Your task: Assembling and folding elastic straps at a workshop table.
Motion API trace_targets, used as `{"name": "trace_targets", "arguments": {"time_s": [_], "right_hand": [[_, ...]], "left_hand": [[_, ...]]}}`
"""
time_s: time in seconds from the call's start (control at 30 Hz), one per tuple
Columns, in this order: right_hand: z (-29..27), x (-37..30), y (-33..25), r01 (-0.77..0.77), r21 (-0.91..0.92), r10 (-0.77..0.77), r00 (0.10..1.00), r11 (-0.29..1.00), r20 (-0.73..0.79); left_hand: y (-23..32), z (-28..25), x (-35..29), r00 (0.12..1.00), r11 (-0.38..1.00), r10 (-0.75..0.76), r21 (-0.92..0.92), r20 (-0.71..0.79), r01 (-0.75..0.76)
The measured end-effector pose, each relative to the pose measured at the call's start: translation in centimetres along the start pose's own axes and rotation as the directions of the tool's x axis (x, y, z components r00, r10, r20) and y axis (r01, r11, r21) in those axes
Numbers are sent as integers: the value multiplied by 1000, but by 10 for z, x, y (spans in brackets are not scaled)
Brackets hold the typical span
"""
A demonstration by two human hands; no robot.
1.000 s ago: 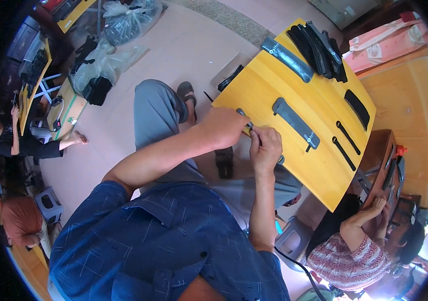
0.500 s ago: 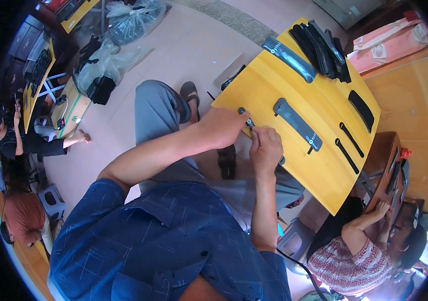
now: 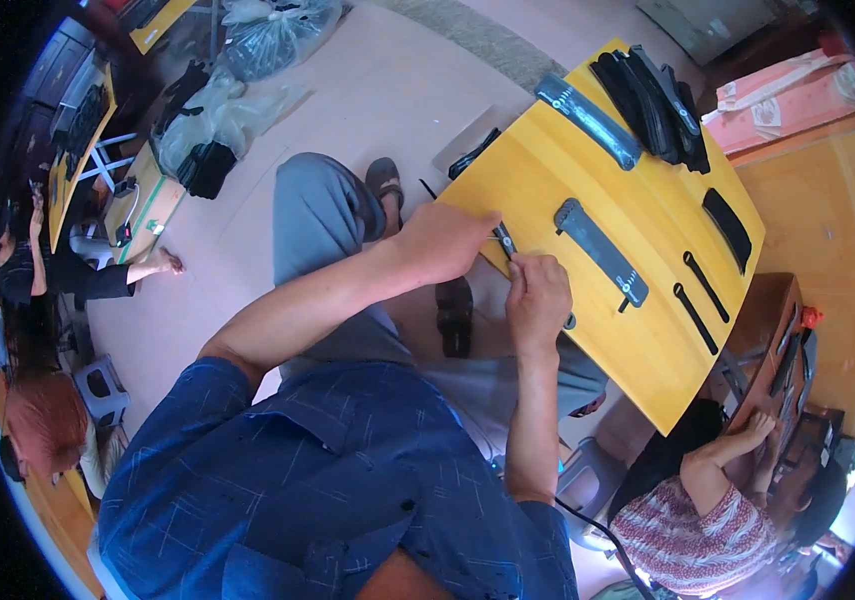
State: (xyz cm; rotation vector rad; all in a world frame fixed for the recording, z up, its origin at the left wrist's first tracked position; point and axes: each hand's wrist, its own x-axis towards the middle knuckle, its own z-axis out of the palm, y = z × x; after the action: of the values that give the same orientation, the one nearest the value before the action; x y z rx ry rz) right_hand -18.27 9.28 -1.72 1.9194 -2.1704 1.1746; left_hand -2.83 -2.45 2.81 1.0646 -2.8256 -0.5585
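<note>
Dark strip [image 3: 505, 240]: I see left hand [image 3: 450, 243] and right hand [image 3: 539, 298] fingers pinching it, likely for steadiness.
Grey case [image 3: 597, 250]: near table's [image 3: 672, 215] closest edge, apparently for reach.

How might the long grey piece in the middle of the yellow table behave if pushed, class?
The grey piece lies flat on the yellow table, so it would probably slide, not roll. Its slim outline suggests little weight.

Glare whitens the lower right; bent edges look somewhat soft.
</note>
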Motion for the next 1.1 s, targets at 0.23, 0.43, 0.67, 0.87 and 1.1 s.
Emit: {"name": "trace_targets", "arguments": {"time_s": [0.23,0.43,0.67,0.87,1.1], "right_hand": [[-2,2,3,0,-6,0,999,1000,42],[-6,3,2,13,-3,-13,999,1000,44],[-11,7,3,67,5,-67,995,998,74],[-14,0,6,104,-95,-93,989,990,111],[-23,8,-3,94,-129,-74,986,987,153]], "left_hand": [[-12,-6,7,996,999,-13,37,90,10],[-18,-7,11,999,999,-7,-54,49,10],[-34,12,15,1000,984,-11,-180,6,12],[-30,10,13,1000,983,-7,-184,9,8],[-20,17,1,999,992,28,-125,-20,-31]]}}
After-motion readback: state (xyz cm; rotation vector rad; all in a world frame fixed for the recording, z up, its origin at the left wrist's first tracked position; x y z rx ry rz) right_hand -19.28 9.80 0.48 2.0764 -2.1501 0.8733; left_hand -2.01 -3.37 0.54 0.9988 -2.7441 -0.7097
